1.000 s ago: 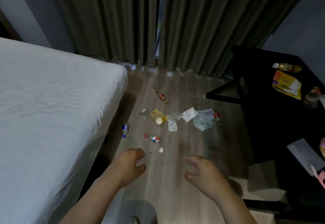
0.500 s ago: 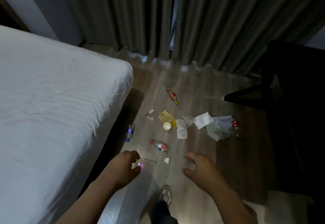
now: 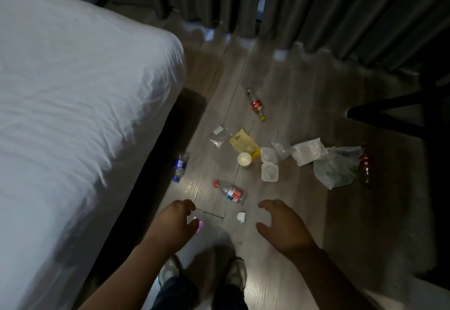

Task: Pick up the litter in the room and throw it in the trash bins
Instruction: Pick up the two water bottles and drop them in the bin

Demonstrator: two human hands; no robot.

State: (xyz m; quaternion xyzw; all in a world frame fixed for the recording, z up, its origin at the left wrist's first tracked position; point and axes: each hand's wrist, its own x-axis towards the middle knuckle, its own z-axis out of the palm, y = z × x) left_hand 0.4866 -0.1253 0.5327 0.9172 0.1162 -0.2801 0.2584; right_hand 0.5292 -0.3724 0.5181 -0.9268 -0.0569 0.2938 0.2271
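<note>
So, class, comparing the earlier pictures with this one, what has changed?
The person stepped toward the litter and the view tipped down: their shoes appeared, and the cluttered tabletop on the right left view. The left hand and right hand stay out front, holding nothing; no litter moved.

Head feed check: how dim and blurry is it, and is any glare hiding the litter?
Head view: dim; bed and curtains smeared by motion blur; pale glare on the floor beside the red-capped bottle hides nothing; right side lost in darkness.
</note>
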